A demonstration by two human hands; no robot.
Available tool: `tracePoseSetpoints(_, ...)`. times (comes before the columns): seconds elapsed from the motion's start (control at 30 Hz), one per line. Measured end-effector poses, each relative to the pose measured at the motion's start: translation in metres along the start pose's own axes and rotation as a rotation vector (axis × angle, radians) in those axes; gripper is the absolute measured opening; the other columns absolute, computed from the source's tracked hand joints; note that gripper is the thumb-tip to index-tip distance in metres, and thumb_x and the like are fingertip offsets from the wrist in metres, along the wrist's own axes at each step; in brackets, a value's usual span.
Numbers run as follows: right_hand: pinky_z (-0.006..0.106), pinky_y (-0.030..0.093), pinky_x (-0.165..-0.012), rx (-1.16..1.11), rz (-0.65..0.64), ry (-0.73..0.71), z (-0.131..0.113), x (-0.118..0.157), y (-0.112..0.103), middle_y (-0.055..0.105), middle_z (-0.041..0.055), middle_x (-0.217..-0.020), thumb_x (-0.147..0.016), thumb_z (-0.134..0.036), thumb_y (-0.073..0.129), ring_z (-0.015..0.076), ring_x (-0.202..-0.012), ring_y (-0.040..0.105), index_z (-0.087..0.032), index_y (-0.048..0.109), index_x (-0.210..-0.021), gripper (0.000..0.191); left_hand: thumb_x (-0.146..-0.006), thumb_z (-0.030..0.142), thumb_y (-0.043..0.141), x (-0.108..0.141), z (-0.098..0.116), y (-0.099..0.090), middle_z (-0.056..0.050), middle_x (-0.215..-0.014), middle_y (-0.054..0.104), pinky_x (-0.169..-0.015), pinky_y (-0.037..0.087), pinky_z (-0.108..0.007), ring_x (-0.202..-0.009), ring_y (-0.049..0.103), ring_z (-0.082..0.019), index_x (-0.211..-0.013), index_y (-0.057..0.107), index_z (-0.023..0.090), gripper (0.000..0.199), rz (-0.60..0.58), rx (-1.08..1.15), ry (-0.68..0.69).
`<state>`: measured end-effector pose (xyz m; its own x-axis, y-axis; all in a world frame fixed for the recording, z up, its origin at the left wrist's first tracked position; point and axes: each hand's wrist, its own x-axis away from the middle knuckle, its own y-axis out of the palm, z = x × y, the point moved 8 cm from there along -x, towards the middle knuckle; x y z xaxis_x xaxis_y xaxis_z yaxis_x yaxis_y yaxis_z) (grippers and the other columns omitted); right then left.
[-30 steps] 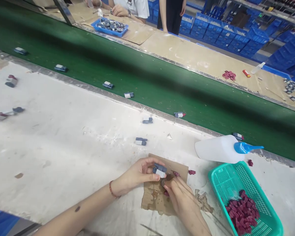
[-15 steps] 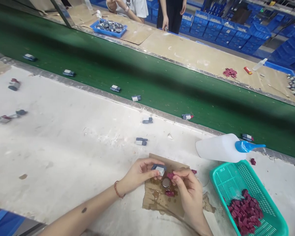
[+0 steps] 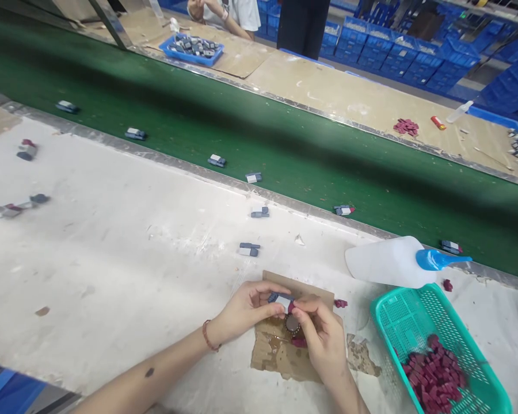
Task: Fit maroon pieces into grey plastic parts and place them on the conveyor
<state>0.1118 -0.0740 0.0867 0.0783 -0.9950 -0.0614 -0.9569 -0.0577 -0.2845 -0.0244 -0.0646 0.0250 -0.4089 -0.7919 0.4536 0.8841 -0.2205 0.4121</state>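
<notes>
My left hand (image 3: pixel 252 305) grips a small grey-blue and white plastic part (image 3: pixel 281 299) over a piece of stained cardboard (image 3: pixel 270 356). Between the fingertips of my right hand (image 3: pixel 322 328) is a small dark-red plastic piece (image 3: pixel 290 307), held against the right end of that part. Beneath my fingers a round bottle cap (image 3: pixel 292 324) rests on the cardboard. Another dark-red piece (image 3: pixel 299 342) lies just below the cap, partly covered by my right hand.
A green basket (image 3: pixel 382 322) of dark-red pieces stands at right, beside a white squeeze bottle (image 3: pixel 384 261) lying on its side. Across the table's far edge runs a green conveyor belt (image 3: pixel 293 155) carrying several grey-blue parts. Two similar parts (image 3: pixel 249 249) lie ahead. People are beyond the belt.
My right hand has moved left, bringing the dark-red piece from a small gap away up to the grey-blue and white part. Parts on the belt have shifted right.
</notes>
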Motion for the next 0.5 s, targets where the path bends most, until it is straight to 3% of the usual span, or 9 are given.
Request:
tracePoseSetpoints(0.13,0.026,0.056,-0.065,0.030,-0.013,0.010,0.004,0.002,0.000,0.074,0.0059,-0.080,-0.090,-0.021,0.060,0.0187,-0.071,0.071,-0.020,0.068,-0.083,0.010,-0.067,0.040,0.082,-0.001,-0.003,0.001,-0.005,-0.078,0.076,-0.074,0.059,-0.031,-0.069,0.071,-0.017,-0.097,0.071,0.014,0.041,-0.006,-0.024,0.012)
tracePoseSetpoints(0.23,0.027,0.057,-0.067,0.072,-0.034,0.012,0.002,0.004,-0.003,0.074,0.0055,-0.081,-0.091,-0.023,0.058,0.0192,-0.072,0.071,-0.021,0.069,-0.085,0.012,-0.070,0.038,0.079,0.003,0.009,0.007,-0.008,-0.088,0.077,-0.074,0.058,-0.032,-0.075,0.072,-0.020,-0.099,0.071,0.014,0.039,-0.029,-0.123,0.050)
tracePoseSetpoints(0.37,0.026,0.057,-0.068,0.225,0.005,-0.041,-0.012,0.012,-0.027,0.075,0.0048,-0.088,-0.094,-0.026,0.053,0.0193,-0.077,0.072,-0.023,0.067,-0.104,0.017,-0.076,0.031,0.074,-0.002,0.057,0.018,-0.009,-0.104,0.075,-0.080,0.056,-0.031,-0.092,0.070,-0.022,-0.101,0.072,0.017,0.029,-0.053,-0.451,0.249)
tracePoseSetpoints(0.5,0.028,0.055,-0.071,0.508,0.237,-0.073,-0.023,0.029,-0.087,0.074,0.0048,-0.090,-0.095,-0.031,0.052,0.0210,-0.083,0.070,-0.024,0.067,-0.096,0.016,-0.080,0.030,0.069,-0.046,0.121,0.009,-0.008,-0.109,0.074,-0.091,0.052,-0.034,-0.104,0.066,-0.024,-0.105,0.070,0.020,0.027,0.101,-0.799,0.558)
